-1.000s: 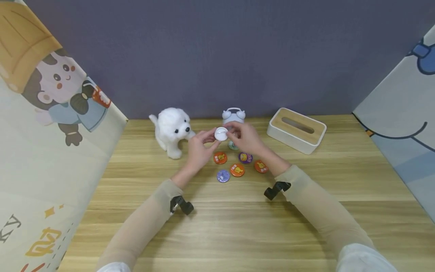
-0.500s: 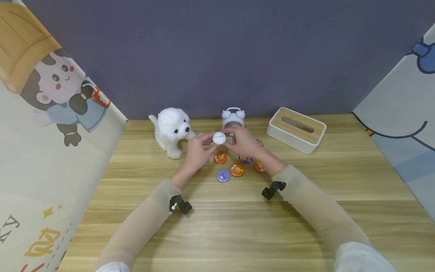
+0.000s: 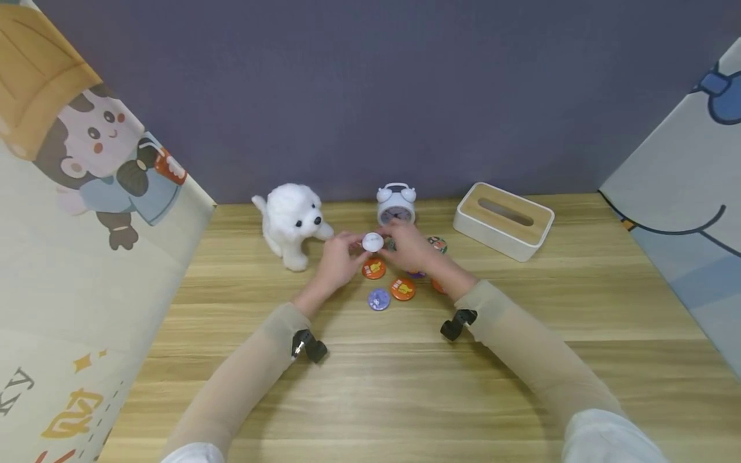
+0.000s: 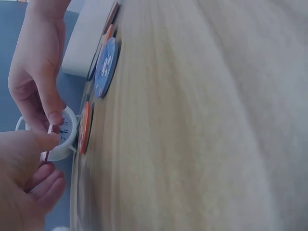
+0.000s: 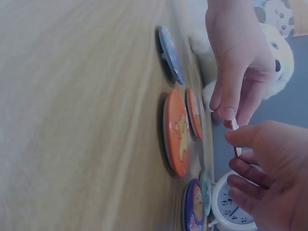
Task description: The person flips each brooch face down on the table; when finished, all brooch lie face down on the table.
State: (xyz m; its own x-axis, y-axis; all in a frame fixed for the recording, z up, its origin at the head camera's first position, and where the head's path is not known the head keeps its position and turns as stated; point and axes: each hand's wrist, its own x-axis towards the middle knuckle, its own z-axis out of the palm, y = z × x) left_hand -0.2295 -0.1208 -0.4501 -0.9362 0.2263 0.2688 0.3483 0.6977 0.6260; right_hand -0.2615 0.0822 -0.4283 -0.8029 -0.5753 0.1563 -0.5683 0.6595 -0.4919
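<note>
Between both hands is a small round button badge, its whitish side up, with faint marks too small to read. My left hand pinches its left edge between thumb and fingers. From the right my right hand pinches the opposite edge. In the right wrist view the badge shows edge-on, thin, white and reddish. Below the hands lie an orange badge, another orange badge and a lilac badge. A purple badge is mostly hidden under the right hand in the head view.
A white plush dog stands left of the hands. Behind them is a white alarm clock. At the back right sits a white tissue box with a wooden lid. A dark patterned badge lies beside the right wrist.
Both hands have come slightly nearer with the badge, and its white side now lies flatter to the head view. The right forearm has shifted left, baring the clock face and the dark patterned badge.
</note>
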